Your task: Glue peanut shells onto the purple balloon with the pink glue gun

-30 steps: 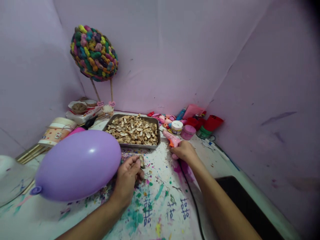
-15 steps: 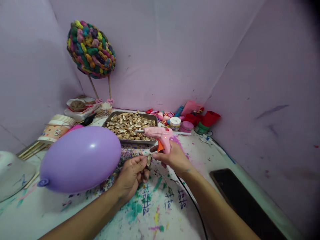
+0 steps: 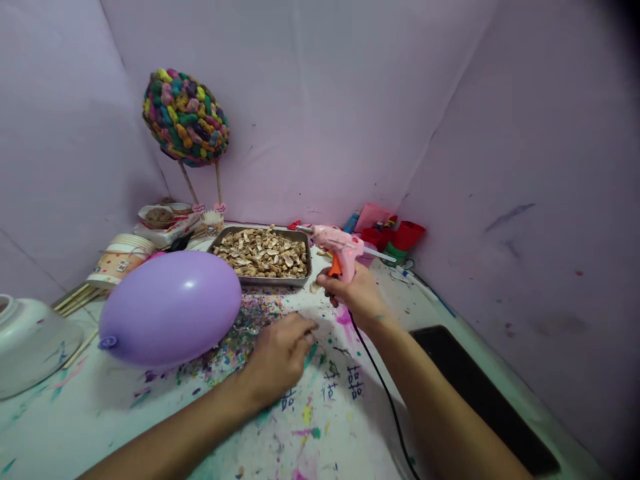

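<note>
My right hand (image 3: pixel 357 290) grips a pink hot glue gun (image 3: pixel 337 243) by its handle, with the orange trigger under the barrel and the nozzle pointing left. A peanut shell (image 3: pixel 315 287) shows at the fingertips of that same hand. My left hand (image 3: pixel 283 353) hovers low over the paint-stained table (image 3: pixel 280 443), back upward, its fingers loosely bent and apart with nothing seen in them. Left of it lies a purple balloon (image 3: pixel 173 310), knot toward the left. Behind both hands a metal tray (image 3: pixel 265 283) is full of peanut shells (image 3: pixel 263 253).
A colourful peanut-covered egg shape (image 3: pixel 186 119) stands on sticks at the back left. Paper cups (image 3: pixel 120 260) and a white bowl (image 3: pixel 37 347) are at the left. On the right lies a black phone-like slab (image 3: pixel 480 393). The gun's black cord (image 3: pixel 385 387) runs toward me.
My left hand has let go of the peanut shell and turned palm down. The shell is now at my right fingertips, and the glue gun has moved slightly up and right.
</note>
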